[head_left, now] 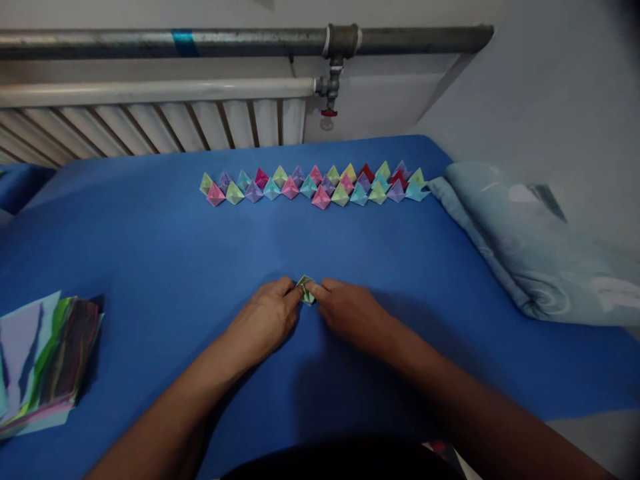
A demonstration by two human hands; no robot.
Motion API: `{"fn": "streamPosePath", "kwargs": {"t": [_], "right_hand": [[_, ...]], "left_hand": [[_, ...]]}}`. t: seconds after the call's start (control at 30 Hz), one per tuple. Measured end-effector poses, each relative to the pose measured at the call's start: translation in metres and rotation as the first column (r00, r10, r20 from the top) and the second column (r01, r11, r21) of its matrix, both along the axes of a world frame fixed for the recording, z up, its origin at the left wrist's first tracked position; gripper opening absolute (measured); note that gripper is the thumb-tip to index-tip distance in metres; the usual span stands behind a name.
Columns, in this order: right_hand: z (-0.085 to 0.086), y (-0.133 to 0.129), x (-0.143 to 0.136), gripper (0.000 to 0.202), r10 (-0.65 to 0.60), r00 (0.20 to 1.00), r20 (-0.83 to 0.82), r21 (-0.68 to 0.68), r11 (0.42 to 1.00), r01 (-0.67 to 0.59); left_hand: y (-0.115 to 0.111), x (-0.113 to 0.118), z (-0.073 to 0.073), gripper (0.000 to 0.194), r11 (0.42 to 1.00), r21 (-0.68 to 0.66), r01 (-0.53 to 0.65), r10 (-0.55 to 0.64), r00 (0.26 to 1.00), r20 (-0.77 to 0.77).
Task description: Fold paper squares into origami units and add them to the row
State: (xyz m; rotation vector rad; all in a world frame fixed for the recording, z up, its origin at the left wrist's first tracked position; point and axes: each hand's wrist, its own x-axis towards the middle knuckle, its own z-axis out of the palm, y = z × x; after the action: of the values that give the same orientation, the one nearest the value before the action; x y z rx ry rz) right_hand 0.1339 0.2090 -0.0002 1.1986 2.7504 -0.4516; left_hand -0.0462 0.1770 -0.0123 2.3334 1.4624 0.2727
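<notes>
Between my two hands is a small pale green folded paper boat [307,297], low over the blue surface. My left hand [270,307] pinches its left side with thumb and finger. On the other side, my right hand [345,308] grips the right edge, a fingertip pressing into the folds. The fingers cover part of the paper. Farther back, folded paper boats [321,197] in pink, green, blue, purple, yellow and red stand in close rows.
At the left lies a stack of coloured paper sheets [65,360]. A folded light blue blanket [500,247] sits at the right. Behind the blue surface [175,253] are a white radiator [165,127], a metal pipe [260,41] and a red-handled valve [329,113].
</notes>
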Motion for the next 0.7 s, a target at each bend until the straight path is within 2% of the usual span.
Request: {"fn": "streamPosePath", "kwargs": {"t": [0.17,0.37,0.53,0.7], "right_hand": [[-0.003,0.000,0.000,0.042,0.004,1.000,-0.007,0.038,0.999,-0.004],[0.006,0.005,0.004,0.035,-0.022,0.997,-0.074,-0.041,0.999,0.019],[0.008,0.005,0.005,0.037,0.014,0.999,-0.034,-0.008,1.000,-0.014],[0.008,0.003,0.005,0.038,0.019,0.999,-0.034,-0.008,1.000,-0.019]], "left_hand": [[-0.001,0.000,-0.003,0.029,0.999,0.040,-0.002,0.002,1.000,-0.006],[-0.002,0.000,-0.003,0.033,0.999,0.046,0.002,0.000,0.999,-0.051],[-0.002,0.002,-0.002,0.034,0.999,0.051,0.017,-0.011,0.993,-0.113],[-0.003,0.003,-0.003,0.032,0.998,0.060,-0.008,0.012,0.998,-0.057]]}}
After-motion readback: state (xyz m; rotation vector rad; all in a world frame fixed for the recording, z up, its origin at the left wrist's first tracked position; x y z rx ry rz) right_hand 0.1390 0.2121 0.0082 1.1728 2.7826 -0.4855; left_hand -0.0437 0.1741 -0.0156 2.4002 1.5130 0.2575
